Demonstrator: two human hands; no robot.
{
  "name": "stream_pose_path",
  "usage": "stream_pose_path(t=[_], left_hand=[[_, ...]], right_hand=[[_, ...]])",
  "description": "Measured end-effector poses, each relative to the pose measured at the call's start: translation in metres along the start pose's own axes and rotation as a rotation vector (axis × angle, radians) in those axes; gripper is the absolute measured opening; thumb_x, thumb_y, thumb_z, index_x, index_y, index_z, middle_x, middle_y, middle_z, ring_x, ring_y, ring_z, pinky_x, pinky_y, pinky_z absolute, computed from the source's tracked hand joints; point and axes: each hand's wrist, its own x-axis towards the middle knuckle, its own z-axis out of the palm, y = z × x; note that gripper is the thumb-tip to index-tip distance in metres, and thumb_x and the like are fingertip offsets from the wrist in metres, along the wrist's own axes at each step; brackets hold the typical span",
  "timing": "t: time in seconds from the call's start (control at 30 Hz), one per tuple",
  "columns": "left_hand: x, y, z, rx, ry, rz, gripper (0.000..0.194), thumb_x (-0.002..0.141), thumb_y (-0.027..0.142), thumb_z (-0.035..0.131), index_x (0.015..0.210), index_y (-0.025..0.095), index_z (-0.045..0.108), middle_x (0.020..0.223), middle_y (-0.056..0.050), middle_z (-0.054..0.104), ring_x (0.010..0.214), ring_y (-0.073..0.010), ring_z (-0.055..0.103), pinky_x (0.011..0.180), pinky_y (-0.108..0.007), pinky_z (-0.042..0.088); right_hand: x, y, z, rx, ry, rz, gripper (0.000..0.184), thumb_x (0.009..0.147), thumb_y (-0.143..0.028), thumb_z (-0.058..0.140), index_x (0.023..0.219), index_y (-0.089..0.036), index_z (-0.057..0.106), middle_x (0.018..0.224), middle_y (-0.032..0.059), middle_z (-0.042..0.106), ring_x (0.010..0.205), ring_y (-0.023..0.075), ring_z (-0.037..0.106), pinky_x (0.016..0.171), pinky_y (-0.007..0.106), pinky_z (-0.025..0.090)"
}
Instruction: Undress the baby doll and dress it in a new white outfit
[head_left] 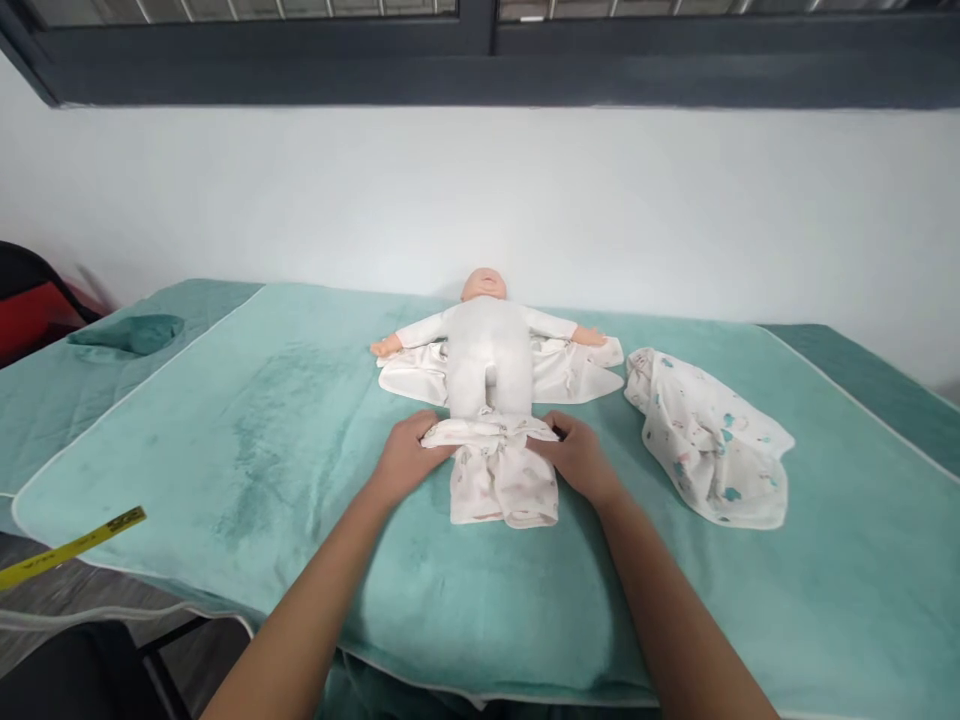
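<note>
A baby doll with a white cloth body lies on its back, arms spread and head towards the wall. Below its legs is a small pair of white printed baby pants, the waistband bunched up around the lower legs. My left hand pinches the left end of the waistband, and my right hand grips the right end. The doll's feet are hidden in the pants. An opened white baby shirt lies spread beneath the doll's back and arms.
A crumpled white cloth with green and pink prints lies to the right on the green bedding. A yellow strip pokes in at the lower left. A white wall stands behind, and a black chair at the lower left.
</note>
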Motion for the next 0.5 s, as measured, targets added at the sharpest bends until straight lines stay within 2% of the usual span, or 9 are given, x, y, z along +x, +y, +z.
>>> stream_pose_path(t=[0.1,0.17,0.2,0.27,0.33,0.37,0.43,0.5], left_hand=[[-0.004,0.004,-0.003,-0.098,0.012,-0.106,0.030,0.073,0.041,0.062,0.064,0.019,0.045,0.061,0.004,0.044,0.064,-0.0144,0.048,0.058,-0.025,0.036],[-0.011,0.009,-0.008,-0.147,-0.058,-0.103,0.027,0.075,0.043,0.064,0.077,0.018,0.055,0.071,0.003,0.054,0.071,-0.0167,0.054,0.064,-0.027,0.042],[-0.016,0.012,-0.011,-0.168,-0.103,-0.075,0.031,0.075,0.045,0.065,0.089,0.018,0.058,0.082,0.001,0.060,0.080,-0.0188,0.058,0.070,-0.029,0.046],[-0.027,0.018,-0.015,-0.177,-0.184,0.010,0.053,0.074,0.047,0.070,0.117,0.021,0.055,0.112,-0.005,0.062,0.103,-0.0237,0.058,0.088,-0.035,0.047],[-0.040,0.022,-0.014,-0.114,-0.228,0.104,0.079,0.069,0.048,0.077,0.136,0.024,0.042,0.133,-0.010,0.051,0.121,-0.0279,0.050,0.102,-0.040,0.042],[-0.045,0.024,-0.012,-0.059,-0.233,0.145,0.089,0.065,0.048,0.079,0.141,0.025,0.037,0.137,-0.012,0.047,0.125,-0.0296,0.046,0.105,-0.042,0.039],[-0.052,0.025,-0.003,0.076,-0.206,0.193,0.102,0.060,0.048,0.083,0.145,0.025,0.031,0.136,-0.014,0.045,0.127,-0.0326,0.043,0.106,-0.046,0.038],[-0.056,0.027,0.008,0.204,-0.154,0.199,0.103,0.059,0.047,0.084,0.145,0.024,0.031,0.131,-0.015,0.047,0.125,-0.0346,0.044,0.104,-0.050,0.038]], right_hand=[[-0.002,-0.003,-0.003,0.056,0.010,0.032,0.038,0.071,-0.053,0.063,0.067,-0.021,0.042,0.062,-0.0042,0.043,0.061,0.0130,0.040,0.054,0.025,0.032],[-0.009,-0.008,-0.008,0.071,-0.046,0.013,0.036,0.072,-0.054,0.063,0.074,-0.021,0.048,0.068,-0.0030,0.049,0.065,0.0144,0.046,0.057,0.026,0.038],[-0.015,-0.010,-0.011,0.084,-0.095,-0.006,0.036,0.071,-0.053,0.065,0.082,-0.021,0.052,0.075,-0.0015,0.055,0.070,0.0160,0.051,0.060,0.027,0.042],[-0.030,-0.014,-0.016,0.107,-0.214,-0.051,0.053,0.067,-0.048,0.073,0.109,-0.022,0.053,0.100,0.0037,0.062,0.087,0.0217,0.058,0.072,0.032,0.049],[-0.044,-0.016,-0.017,0.096,-0.310,-0.099,0.086,0.059,-0.043,0.081,0.133,-0.024,0.041,0.127,0.0095,0.056,0.110,0.0285,0.056,0.088,0.039,0.049],[-0.050,-0.016,-0.015,0.071,-0.328,-0.120,0.099,0.055,-0.041,0.084,0.139,-0.025,0.034,0.136,0.0114,0.049,0.120,0.0309,0.051,0.095,0.042,0.046],[-0.058,-0.015,-0.008,-0.014,-0.272,-0.143,0.111,0.050,-0.040,0.087,0.142,-0.024,0.029,0.143,0.0141,0.041,0.130,0.0338,0.042,0.105,0.045,0.039],[-0.060,-0.014,0.002,-0.094,-0.161,-0.132,0.109,0.048,-0.039,0.087,0.139,-0.020,0.032,0.139,0.0165,0.043,0.129,0.0350,0.042,0.106,0.047,0.037]])
